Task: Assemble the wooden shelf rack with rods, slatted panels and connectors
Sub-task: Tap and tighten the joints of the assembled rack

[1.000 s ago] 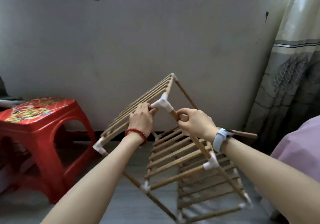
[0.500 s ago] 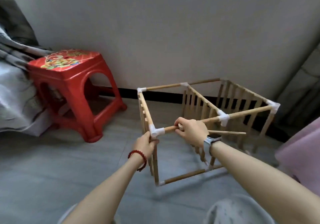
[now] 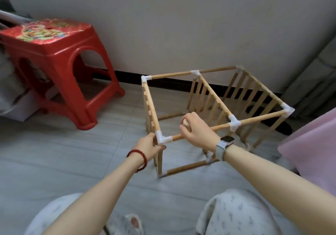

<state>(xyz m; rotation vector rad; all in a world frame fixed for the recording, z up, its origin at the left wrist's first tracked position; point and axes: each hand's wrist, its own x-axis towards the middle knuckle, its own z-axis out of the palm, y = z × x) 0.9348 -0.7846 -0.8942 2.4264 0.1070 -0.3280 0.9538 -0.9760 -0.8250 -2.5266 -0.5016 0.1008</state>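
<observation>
The red stool (image 3: 54,52) is cut off at the left edge.

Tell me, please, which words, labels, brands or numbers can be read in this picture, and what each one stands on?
None can be read.
Red stool: its top bears a colourful printed pattern, too blurred to show any words.
Watch on the right wrist: its face is dark, with nothing legible.
Shelf rack: no label is visible.

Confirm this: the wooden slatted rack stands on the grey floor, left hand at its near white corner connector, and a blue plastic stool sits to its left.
One detail is wrong: the plastic stool is red, not blue, as the head view shows. The wooden slatted rack does stand on the grey floor, left hand at the near white corner connector.
</observation>
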